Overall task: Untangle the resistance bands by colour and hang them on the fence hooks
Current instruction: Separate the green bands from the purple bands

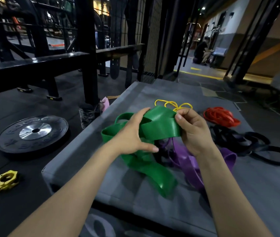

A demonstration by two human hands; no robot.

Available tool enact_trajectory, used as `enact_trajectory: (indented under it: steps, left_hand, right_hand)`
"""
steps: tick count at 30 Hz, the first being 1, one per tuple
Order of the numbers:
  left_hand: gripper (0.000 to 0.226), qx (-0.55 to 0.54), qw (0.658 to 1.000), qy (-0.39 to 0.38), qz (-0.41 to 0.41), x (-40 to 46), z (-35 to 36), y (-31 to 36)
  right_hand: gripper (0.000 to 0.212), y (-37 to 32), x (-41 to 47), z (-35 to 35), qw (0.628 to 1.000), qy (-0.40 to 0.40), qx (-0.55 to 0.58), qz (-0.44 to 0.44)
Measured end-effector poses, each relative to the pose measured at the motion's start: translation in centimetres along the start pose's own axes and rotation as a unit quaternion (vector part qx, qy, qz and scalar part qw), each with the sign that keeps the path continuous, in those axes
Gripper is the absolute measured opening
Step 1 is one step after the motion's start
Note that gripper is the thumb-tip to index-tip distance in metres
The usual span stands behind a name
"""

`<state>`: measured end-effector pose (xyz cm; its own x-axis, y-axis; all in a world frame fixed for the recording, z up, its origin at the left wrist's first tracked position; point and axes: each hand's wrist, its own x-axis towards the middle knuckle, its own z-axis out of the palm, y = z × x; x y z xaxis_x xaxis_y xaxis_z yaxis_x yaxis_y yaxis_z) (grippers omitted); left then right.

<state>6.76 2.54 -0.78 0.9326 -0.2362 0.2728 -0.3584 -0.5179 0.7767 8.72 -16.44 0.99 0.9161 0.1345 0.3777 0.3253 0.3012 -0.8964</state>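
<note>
Green rubber fills the middle of the view: a wide green band [159, 127] is lifted above a grey padded platform [77, 151] by 2 bare hands, with its lower loop trailing down onto the pad toward the camera. The left hand [132, 134] lies over the band's left part, fingers fairly straight and spread, thumb stretched out below toward the right. The right hand [192, 130] has its fingers curled, pinching the band's right edge between thumb and fingertips. Under the right hand a purple band [188, 161] lies crumpled on the pad, partly beneath the green one. Beyond the hands a thin yellow band [171, 104] lies in small loops, a coil of red bands [221, 116] sits to its right, and black bands [255, 146] sprawl nearer on the right side. On the dark floor to the left rest a black weight plate [33, 132] and a yellow barbell collar [5, 181]. Black metal railing [33, 65] stands behind.
</note>
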Motion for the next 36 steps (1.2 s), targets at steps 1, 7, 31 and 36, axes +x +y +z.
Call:
enact_trajectory:
  steps: [1,7,31,36]
  left_hand:
    - [0.105,0.028,1.0,0.006,-0.005,0.1,0.1,-0.1]
    - [0.027,-0.081,0.983,0.152,-0.059,1.0,-0.2,0.2]
    - [0.042,0.179,0.978,0.102,0.026,0.4,-2.3,3.4]
    - [0.062,-0.04,0.996,-0.012,-0.084,0.5,-1.7,0.1]
  right_hand:
    - [0.036,0.0,-0.1,-0.1,1.0,0.013,0.008,-0.001]
    - [0.01,0.1,-0.4,0.8,0.979,0.16,-0.116,-0.056]
    - [0.055,-4.9,0.5,5.6,0.798,-0.15,-0.582,-0.051]
    - [0.029,-3.2,-0.2,3.5,0.866,0.04,-0.493,-0.07]
